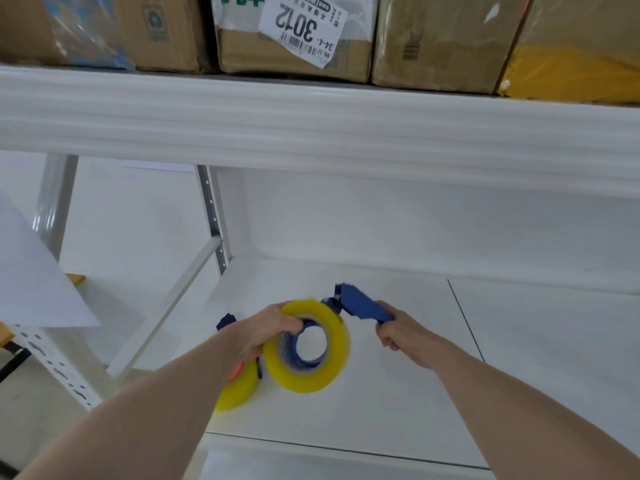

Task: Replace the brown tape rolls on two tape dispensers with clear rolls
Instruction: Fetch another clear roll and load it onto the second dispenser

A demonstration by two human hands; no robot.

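Left hand [268, 332]: fingers [292, 325] curl over the top rim of a yellow-tinted clear tape roll [308, 346] and hook into its core. Grasping the roll.

Right hand [398, 336]: fingers clenched round the handle of a blue tape dispenser [360, 306]. The dispenser head points away from the fingers toward the roll.

The roll sits between the two hands, held above the white shelf [398, 393]. Blue shows inside its core, so it appears to be on or partly on the dispenser's hub; motion blur hides how far it is seated.

A second yellow-tinted roll [237, 388] lies below the left wrist, with an orange core edge and a bit of blue beside it, probably the other dispenser [225, 321]. It is mostly hidden by the forearm.

No brown roll is visible.

Risks, as judged:
- The roll may go on crooked. The left grip is on one rim only, so a push there could cock the core on the hub and jam it.
- The roll may be seated the wrong way round, leaving the adhesive side facing wrongly at the blade. I cannot tell the winding direction.
- The left fingers inside the core could get pinched against the hub.
- The cutter end sits close beyond the left fingertips, and a slip could drag them onto it.
- The left forearm could nudge the roll beneath it.
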